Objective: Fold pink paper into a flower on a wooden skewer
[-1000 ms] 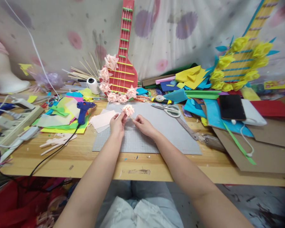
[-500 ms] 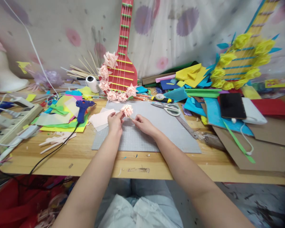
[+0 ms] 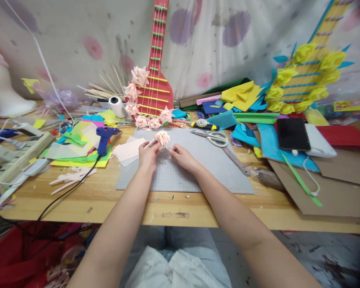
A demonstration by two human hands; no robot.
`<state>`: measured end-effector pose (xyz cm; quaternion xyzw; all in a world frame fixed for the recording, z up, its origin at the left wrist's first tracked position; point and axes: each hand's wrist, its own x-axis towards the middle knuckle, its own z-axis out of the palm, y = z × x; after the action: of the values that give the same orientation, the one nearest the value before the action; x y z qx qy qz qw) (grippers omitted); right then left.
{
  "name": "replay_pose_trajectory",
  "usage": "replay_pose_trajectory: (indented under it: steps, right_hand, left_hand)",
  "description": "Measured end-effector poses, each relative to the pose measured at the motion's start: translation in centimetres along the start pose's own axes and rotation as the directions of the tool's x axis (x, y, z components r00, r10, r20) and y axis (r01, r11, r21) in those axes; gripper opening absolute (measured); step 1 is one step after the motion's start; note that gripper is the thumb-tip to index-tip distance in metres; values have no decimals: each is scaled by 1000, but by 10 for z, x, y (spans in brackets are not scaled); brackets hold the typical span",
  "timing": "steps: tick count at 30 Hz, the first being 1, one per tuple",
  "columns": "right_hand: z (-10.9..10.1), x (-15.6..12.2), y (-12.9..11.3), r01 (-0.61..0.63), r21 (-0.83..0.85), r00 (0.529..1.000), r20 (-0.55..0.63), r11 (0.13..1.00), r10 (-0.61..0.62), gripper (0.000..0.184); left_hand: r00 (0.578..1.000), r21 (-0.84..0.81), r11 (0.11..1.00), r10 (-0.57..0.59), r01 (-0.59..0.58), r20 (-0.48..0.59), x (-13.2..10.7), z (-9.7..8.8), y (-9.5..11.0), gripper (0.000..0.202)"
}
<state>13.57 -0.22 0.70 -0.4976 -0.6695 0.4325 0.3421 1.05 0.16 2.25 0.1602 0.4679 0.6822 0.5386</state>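
A small pale pink paper flower on a thin wooden stick is held just above the grey cutting mat. My left hand pinches the flower from below and the left, fingers closed on its petals. My right hand pinches the stick just right of the flower. Loose pink paper sheets lie on the mat's left edge, beside my left hand.
A blue glue gun rests on coloured paper at left, its black cord trailing off the table. Scissors and a ruler lie right of the mat. A red cardboard guitar trimmed with pink flowers leans at the back; a phone lies at right.
Both hands stay on the flower with small finger shifts; the flower has turned slightly and sits a touch lower than half a second ago.
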Motion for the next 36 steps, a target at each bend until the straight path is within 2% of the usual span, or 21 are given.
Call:
replay_pose_trajectory:
  steps: [4,8,11,18,23,31,36]
  right_hand:
    - [0,1,2,-18,31,1000,11,999,18,21]
    - [1,2,5,-21,39,1000,20,999,20,21]
    - [1,2,5,-13,32,1000,24,999,12,22]
    - [0,1,2,-11,-3,999,37,1000,11,21]
    - [0,0,2,-2,2,999,50,1000,2,21]
    - [-5,-4,-3,29,45,991,130,999,-35,22]
    - [-5,-4,-4,87,-29,977,198,996,-79,26]
  left_hand:
    - [994,65,993,99,-97,-35,1,-1,-4,53]
    - [972,178,959,232,-221,-46,-3,0,-3,60]
    - [962,256,938,262,-234,-80,-6,1,-2,61]
    - [966,251,948,230,-195,-117,-6,2,-2,58]
    - [973,116,970,223,-214,-65,-1,-2,0,52]
    - [994,73,995,80,-74,-80,-1,-2,8,50]
    - [996,48,998,49,-45,-73,0,-3,7,51]
